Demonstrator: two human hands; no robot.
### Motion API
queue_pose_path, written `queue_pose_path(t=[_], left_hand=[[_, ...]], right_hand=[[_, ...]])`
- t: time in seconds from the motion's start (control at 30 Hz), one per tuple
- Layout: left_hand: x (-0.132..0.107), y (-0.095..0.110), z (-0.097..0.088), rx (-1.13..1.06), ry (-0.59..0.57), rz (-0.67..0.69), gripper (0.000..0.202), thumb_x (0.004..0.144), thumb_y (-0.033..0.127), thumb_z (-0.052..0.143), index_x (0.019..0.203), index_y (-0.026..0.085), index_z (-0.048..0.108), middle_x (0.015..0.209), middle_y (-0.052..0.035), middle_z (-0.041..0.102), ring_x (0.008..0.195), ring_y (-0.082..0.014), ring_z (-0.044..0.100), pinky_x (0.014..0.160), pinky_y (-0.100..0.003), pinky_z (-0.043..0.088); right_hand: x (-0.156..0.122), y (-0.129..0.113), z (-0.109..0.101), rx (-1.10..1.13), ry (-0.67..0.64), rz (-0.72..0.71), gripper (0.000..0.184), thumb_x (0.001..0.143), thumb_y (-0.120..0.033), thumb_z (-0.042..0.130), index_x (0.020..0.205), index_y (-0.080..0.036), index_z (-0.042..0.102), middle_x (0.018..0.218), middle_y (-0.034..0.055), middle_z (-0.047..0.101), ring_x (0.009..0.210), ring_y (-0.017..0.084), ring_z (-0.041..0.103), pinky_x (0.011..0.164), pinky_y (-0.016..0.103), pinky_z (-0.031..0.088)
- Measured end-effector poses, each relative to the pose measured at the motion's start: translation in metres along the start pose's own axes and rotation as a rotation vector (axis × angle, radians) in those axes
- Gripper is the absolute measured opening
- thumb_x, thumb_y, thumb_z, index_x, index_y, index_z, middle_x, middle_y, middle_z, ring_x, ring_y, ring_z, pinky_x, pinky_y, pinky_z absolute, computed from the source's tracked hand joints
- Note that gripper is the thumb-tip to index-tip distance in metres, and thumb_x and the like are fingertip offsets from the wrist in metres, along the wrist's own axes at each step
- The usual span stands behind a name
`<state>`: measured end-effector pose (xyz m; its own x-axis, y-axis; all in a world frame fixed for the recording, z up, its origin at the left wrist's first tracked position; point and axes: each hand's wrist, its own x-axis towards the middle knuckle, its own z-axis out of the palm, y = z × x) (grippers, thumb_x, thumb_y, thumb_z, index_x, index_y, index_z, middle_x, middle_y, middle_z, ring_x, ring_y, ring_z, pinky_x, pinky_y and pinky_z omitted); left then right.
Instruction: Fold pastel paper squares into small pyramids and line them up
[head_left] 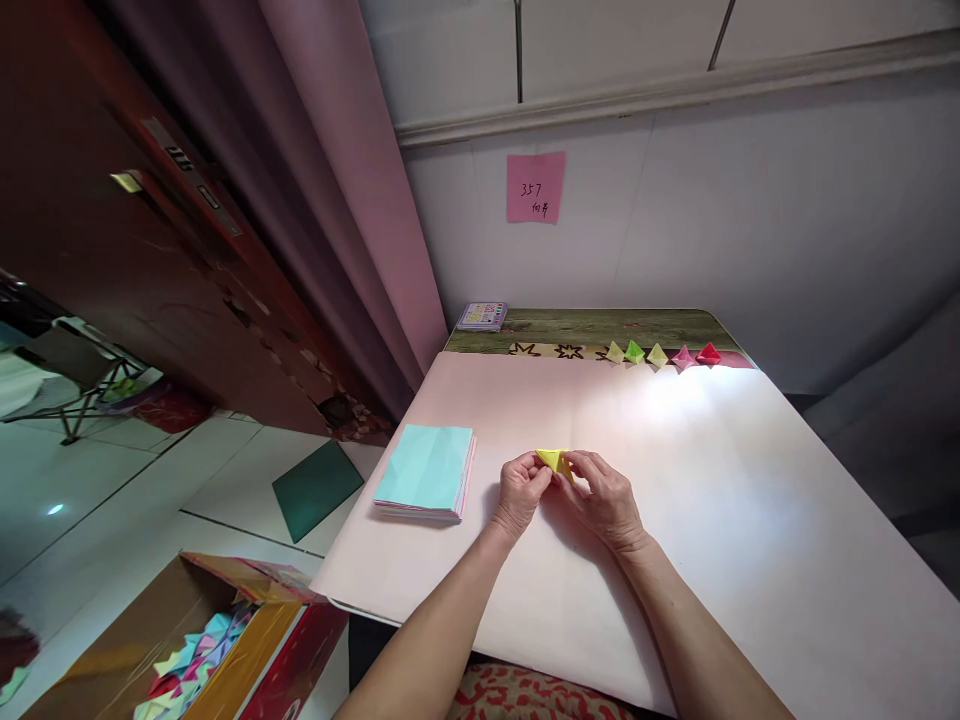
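Note:
A small yellow folded paper [553, 459] with a pointed, triangular shape is held just above the pale table covering [697, 480]. My left hand [520, 490] pinches its left side with closed fingers. From the right, my right hand [604, 497] grips the other side between thumb and fingers. The fingertips hide part of the folds. To the left of my hands lies a stack of square paper sheets [426, 468], light blue on top with pink edges showing below.
Several folded paper pieces [658, 355], yellow, green, pink and red, line the table's far edge. A small printed pack [483, 316] sits at the far left corner. On the floor, an open cardboard box [259, 650] holds colourful folded papers. A pink note [535, 187] hangs on the wall.

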<state>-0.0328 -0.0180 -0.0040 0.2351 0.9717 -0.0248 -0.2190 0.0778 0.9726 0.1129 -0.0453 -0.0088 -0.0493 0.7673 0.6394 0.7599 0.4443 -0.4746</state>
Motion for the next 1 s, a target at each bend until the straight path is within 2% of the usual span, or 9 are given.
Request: queue_pose_path(t=[0.17,0.3,0.37,0.53,0.63,0.7,0.83,1.0], left_hand=[[0.001,0.002,0.003,0.008,0.02,0.04,0.013,0.073,0.024,0.064,0.08,0.015,0.07,0.07,-0.0027,0.068,0.064,-0.0155,0.063,0.067,-0.028,0.052],[0.0,0.0,0.005,0.067,0.059,0.059,0.009,0.074,0.023,0.062,0.076,0.016,0.068,0.068,-0.002,0.066,0.064,-0.0152,0.062,0.063,-0.027,0.051],[-0.002,-0.002,0.005,0.168,0.086,0.084,0.008,0.074,0.022,0.06,0.075,0.017,0.067,0.065,-0.0007,0.064,0.059,-0.014,0.058,0.058,-0.025,0.048],[-0.008,-0.004,0.006,0.49,0.164,0.254,0.012,0.075,0.015,0.056,0.071,0.019,0.067,0.058,0.0024,0.057,0.053,-0.0111,0.047,0.055,-0.023,0.039],[-0.011,-0.003,0.01,0.526,0.185,0.269,0.014,0.076,0.014,0.055,0.075,0.02,0.068,0.058,0.0024,0.057,0.052,-0.0116,0.048,0.055,-0.023,0.039],[-0.012,-0.002,0.016,0.474,0.179,0.245,0.014,0.078,0.017,0.054,0.08,0.02,0.068,0.063,0.0009,0.062,0.056,-0.0133,0.054,0.057,-0.024,0.042],[-0.011,0.01,0.031,0.336,0.141,0.19,0.021,0.082,0.02,0.054,0.099,0.019,0.066,0.084,-0.0045,0.071,0.074,-0.0179,0.065,0.069,-0.026,0.049],[-0.005,0.039,0.047,0.455,0.169,0.136,0.025,0.079,0.015,0.052,0.099,0.018,0.066,0.079,-0.0032,0.07,0.068,-0.0165,0.061,0.065,-0.026,0.048]], right_hand=[[-0.003,-0.001,0.001,-0.077,-0.021,-0.027,0.027,0.091,-0.019,0.047,0.114,-0.021,0.062,0.101,0.0073,0.072,0.086,0.019,0.069,0.072,0.028,0.054],[-0.006,-0.002,0.004,-0.153,-0.034,-0.011,0.034,0.092,-0.016,0.04,0.12,-0.02,0.06,0.099,0.008,0.073,0.08,0.018,0.07,0.064,0.025,0.051],[-0.007,-0.003,0.007,-0.185,-0.026,0.003,0.036,0.092,-0.015,0.039,0.122,-0.018,0.06,0.096,0.0086,0.074,0.074,0.017,0.07,0.059,0.024,0.049],[-0.009,-0.002,0.014,-0.274,0.013,0.045,0.028,0.092,-0.021,0.047,0.112,-0.019,0.066,0.084,0.0072,0.074,0.058,0.015,0.065,0.048,0.023,0.04],[-0.011,0.001,0.016,-0.323,0.04,0.033,0.028,0.094,-0.02,0.045,0.109,-0.02,0.068,0.076,0.0049,0.074,0.05,0.013,0.061,0.045,0.024,0.035],[-0.012,0.003,0.016,-0.344,0.069,0.023,0.028,0.094,-0.02,0.046,0.11,-0.02,0.068,0.074,0.0047,0.073,0.049,0.013,0.061,0.044,0.024,0.034],[-0.009,-0.002,0.01,-0.454,0.152,-0.009,0.024,0.094,-0.021,0.05,0.11,-0.018,0.069,0.072,0.0036,0.074,0.05,0.013,0.062,0.047,0.025,0.037],[0.005,-0.016,-0.004,-0.516,0.248,-0.066,0.025,0.094,-0.012,0.05,0.112,-0.018,0.066,0.085,0.0026,0.076,0.059,0.01,0.067,0.053,0.022,0.04]])
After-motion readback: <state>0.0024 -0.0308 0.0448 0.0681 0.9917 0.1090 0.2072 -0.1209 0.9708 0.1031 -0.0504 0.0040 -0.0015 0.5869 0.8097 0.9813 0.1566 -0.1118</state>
